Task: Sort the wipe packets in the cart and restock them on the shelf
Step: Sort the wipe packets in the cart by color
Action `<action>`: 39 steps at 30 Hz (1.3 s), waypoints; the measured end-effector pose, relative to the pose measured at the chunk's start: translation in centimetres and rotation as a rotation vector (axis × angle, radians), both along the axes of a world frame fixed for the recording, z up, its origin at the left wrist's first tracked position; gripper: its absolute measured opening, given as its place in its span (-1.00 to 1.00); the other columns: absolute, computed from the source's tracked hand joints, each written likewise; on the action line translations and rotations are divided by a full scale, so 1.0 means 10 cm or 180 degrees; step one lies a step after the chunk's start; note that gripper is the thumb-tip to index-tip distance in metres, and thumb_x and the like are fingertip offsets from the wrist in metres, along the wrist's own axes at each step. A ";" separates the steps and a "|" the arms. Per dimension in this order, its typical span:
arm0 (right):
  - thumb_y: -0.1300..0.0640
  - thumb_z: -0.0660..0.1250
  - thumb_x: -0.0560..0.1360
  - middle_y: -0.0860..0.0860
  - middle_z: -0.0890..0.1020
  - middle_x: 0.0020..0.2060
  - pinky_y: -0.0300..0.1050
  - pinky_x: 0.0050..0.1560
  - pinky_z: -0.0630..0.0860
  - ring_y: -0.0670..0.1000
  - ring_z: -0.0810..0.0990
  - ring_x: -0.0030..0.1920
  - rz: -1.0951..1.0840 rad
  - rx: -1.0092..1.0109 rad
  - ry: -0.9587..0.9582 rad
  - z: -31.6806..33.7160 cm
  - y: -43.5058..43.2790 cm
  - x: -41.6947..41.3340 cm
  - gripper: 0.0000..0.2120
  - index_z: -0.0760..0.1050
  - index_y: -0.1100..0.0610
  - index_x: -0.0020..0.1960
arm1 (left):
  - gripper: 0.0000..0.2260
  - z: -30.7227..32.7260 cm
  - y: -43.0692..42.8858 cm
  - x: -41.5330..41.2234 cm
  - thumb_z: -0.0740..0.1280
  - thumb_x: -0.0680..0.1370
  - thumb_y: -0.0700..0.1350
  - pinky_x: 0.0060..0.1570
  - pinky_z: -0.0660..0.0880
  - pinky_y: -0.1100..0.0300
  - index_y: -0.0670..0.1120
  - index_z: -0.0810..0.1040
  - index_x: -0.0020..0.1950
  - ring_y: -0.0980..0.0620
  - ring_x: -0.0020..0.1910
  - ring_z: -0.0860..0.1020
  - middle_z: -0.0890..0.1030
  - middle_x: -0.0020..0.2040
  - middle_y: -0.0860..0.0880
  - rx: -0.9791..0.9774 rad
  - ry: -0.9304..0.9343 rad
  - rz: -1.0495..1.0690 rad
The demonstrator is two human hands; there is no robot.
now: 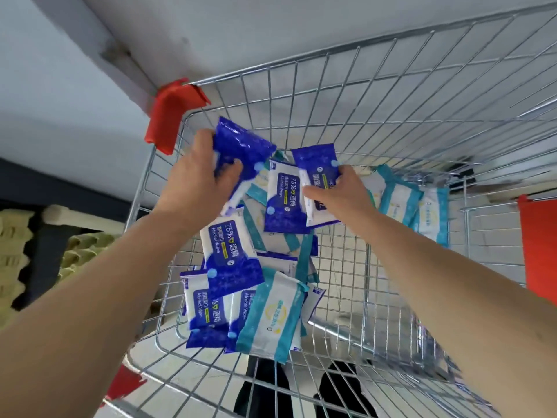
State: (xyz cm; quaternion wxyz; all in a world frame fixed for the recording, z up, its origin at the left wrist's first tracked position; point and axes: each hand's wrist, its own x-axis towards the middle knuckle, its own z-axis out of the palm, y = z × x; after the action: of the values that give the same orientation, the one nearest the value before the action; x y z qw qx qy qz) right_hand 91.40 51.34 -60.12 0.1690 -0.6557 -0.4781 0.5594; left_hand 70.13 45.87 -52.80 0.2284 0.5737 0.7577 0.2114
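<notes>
- Head view: your left grip curls around a dark blue wipe packet, held above the pile near the far-left corner of the wire cart.
- Your right grip pinches a second dark blue packet, with the thumb across its front. It is just beside the first.
- The other packets lie loose on the cart's mesh bottom. Blue-and-white packets are mixed with teal packets in the middle, and more teal ones lean at the right wall.
- A red corner guard caps the far-left corner.
- Beyond the cart, pale grey surfaces meet at a scuffed seam. Beige moulded trays are stacked at the left.
</notes>
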 end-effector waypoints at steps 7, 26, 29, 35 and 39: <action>0.17 0.53 0.35 0.03 0.57 0.00 -0.07 -0.05 0.52 0.02 0.56 -0.03 0.0474 -0.0081 -0.0187 -0.10 -0.12 -0.29 -0.60 0.41 0.10 0.09 | -0.68 -0.36 -0.31 -0.07 0.30 0.56 -0.03 0.10 0.37 -0.03 -0.22 0.37 0.18 -0.22 0.15 0.45 0.48 0.14 -0.23 -0.1705 0.0704 -0.0457; 0.23 0.37 0.45 0.14 0.59 -0.20 -0.16 -0.29 0.42 0.06 0.56 -0.26 0.0646 -0.0483 -0.0717 0.13 -0.39 1.39 -0.81 0.45 0.15 0.03 | -0.62 -0.12 0.02 1.17 0.42 0.49 -0.11 -0.30 0.24 0.22 -0.11 0.39 0.24 -0.01 -0.18 0.43 0.48 -0.09 -0.02 -0.1027 -0.0631 -0.0419; 0.27 0.34 0.46 0.10 0.59 -0.23 -0.19 -0.33 0.41 0.02 0.54 -0.31 0.0750 -0.0768 -0.0921 0.04 -0.53 1.83 -0.79 0.43 0.10 0.06 | -0.59 -0.32 -0.04 1.62 0.38 0.52 -0.15 -0.14 0.28 0.28 -0.14 0.36 0.33 0.00 -0.03 0.43 0.45 0.03 -0.03 -0.1327 -0.0742 -0.0649; 0.28 0.33 0.48 0.01 0.48 -0.25 -0.24 -0.48 0.31 -0.08 0.43 -0.39 0.0869 -0.1082 -0.1208 -0.29 -0.83 2.31 -0.77 0.31 0.05 -0.05 | -0.77 -0.83 -0.16 2.23 0.33 0.54 -0.17 -0.26 0.34 0.24 -0.11 0.38 0.15 0.02 -0.18 0.49 0.51 -0.02 -0.05 -0.1856 -0.0974 -0.0728; 0.27 0.29 0.49 0.07 0.49 -0.24 -0.20 -0.45 0.30 0.00 0.45 -0.35 0.0955 -0.1263 -0.1265 -0.45 -0.99 2.41 -0.81 0.37 0.12 0.06 | -0.69 -1.02 -0.18 2.45 0.36 0.53 -0.14 -0.11 0.26 0.31 -0.13 0.40 0.25 0.02 -0.01 0.44 0.44 0.02 0.00 -0.1811 -0.0825 -0.0971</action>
State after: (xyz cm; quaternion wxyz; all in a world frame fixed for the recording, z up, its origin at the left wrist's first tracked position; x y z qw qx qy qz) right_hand 115.52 41.41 -64.64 -0.1432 -0.6945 -0.4747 0.5213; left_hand 94.60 44.07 -63.04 0.5024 0.5620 0.6566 0.0262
